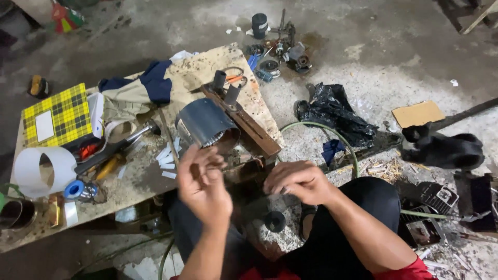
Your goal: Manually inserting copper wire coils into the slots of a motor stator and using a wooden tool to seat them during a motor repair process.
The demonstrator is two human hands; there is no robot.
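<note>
The left hand (pixel 203 182) was raised with its fingers (pixel 199 158) curled, blurred, just below the open end of a grey metal cylinder (pixel 206 124) lying on a low, stained board (pixel 207 65). The right hand (pixel 298 180) hung palm down, its fingers (pixel 277 182) pointing toward the left hand's; whether either pinched anything could not be told. Small white paper strips (pixel 167 161) lay just left of the left fingers. Farther left lay a hammer (pixel 116 147), a white paper roll (pixel 44 170) and a yellow plaid box (pixel 57 115). Beyond the right fingers, on the concrete floor, lay a black plastic bag (pixel 334 114).
</note>
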